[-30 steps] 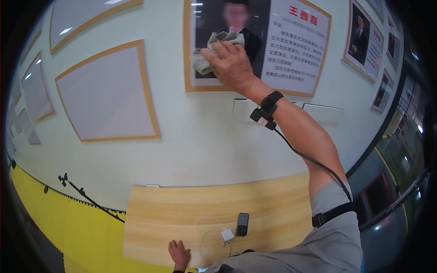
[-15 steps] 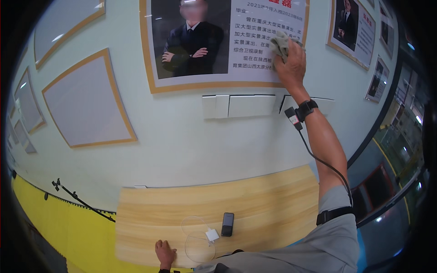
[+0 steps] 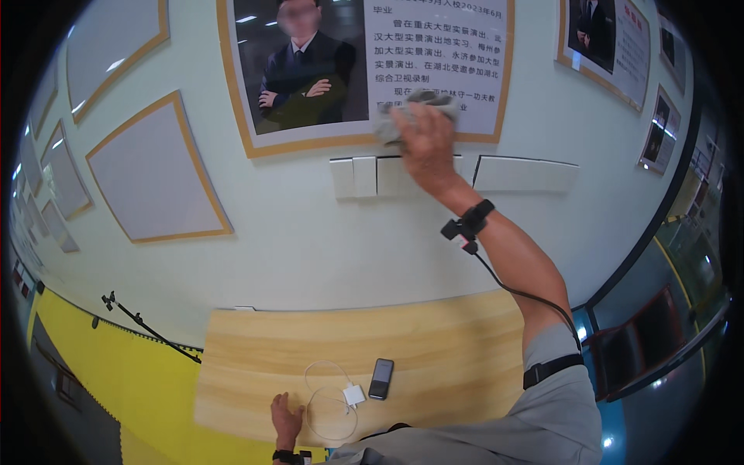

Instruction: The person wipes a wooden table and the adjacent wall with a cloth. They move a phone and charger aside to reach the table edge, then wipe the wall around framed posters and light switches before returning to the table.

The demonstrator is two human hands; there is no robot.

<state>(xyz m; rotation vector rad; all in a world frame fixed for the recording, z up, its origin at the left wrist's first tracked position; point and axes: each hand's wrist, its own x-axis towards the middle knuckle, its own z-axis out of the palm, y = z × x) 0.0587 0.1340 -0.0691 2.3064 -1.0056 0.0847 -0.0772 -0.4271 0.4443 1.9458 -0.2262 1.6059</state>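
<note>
1. The cloth [image 3: 444,101] is grey-green, soft and crumpled, bunched into uneven folds with a thick ridge along its top. Its finer texture is too blurred to make out.
2. It lies against the lower part of a big framed poster [image 3: 434,46] on the wall, right of the photo, covering some of the last lines of print. Its lower left end reaches the poster's tan border.
3. The right hand [image 3: 428,147] is clamped on the cloth, fingers bent over it, holding it against the poster. A black strap [image 3: 478,217] circles that wrist.
4. The poster looks smooth and glossy, with small light streaks near the upper left. Its left half carries a dark photo [image 3: 314,77] of a person in a suit and tie, arms folded; its right half is pale with rows of dark characters. The top runs out of view.
5. The left hand [image 3: 287,418] is well apart from the right, low down on the wooden counter [image 3: 263,349], its fingers loosely spread.
6. Near that hand lies a white plug block [image 3: 353,395], and just right of the block a dark phone [image 3: 380,378].
7. White panels [image 3: 355,178] sit on the wall just below the poster.
</note>
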